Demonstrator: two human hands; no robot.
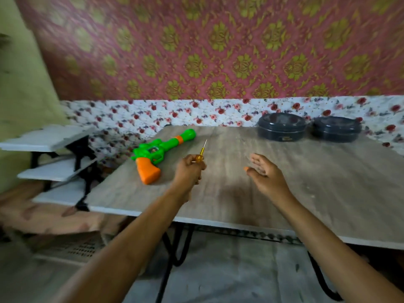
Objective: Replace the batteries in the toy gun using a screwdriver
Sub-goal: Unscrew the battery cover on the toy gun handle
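Left grip (189,169) is clenched around the yellow handle of the screwdriver (202,150); the thin metal shaft is pointed up and away from the person, tilted slightly to the right. Right grip (265,173) is released: the fingers are extended and loosely spread, the palm is turned toward the left grip, and nothing is held. Both grips are positioned over the near half of the desk (317,189), roughly level with each other and apart, with bare forearms entering from the lower edge of the view. Whether either grip is in contact with the desk surface cannot be told. The toy gun (157,153) is laid flat on the desk near its left edge, just left of the left grip and not touched by it. Its orange handle is directed toward the near edge, and its green barrel, banded with an orange ring, is directed toward the far right. Farther back, at the far right of the desk, a dark round left container (282,130) and a matching right container (335,129) are set side by side, close together. Beside the desk on the left, white stepped shelves (43,138) on a black frame are located. Behind the desk, a flowered cloth (153,114) in white and red is seen, and above it a pink hanging (218,51) with a green-gold pattern. Finer detail is lost to blur.
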